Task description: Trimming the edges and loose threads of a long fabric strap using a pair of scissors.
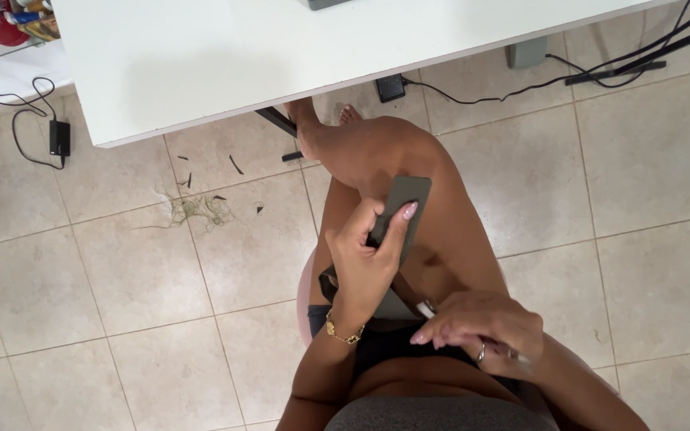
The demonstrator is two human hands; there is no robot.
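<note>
Head view: our left hand [365, 251] pinches a grey card [401, 209] over the knee; right hand [481, 327] grips a thin tool [426, 308]. Loose pinch, card may slip.

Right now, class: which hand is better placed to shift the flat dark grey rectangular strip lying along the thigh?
Left. The left hand already pinches the flat dark grey rectangular strip; the right hand sits nearer the waist, closed round a thin tool.

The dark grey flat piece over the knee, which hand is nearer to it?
Left. The left hand grips the dark grey flat piece, thumb across its face. The right hand is lower, near the lap, apart from it, closed around a thin tool.
</note>
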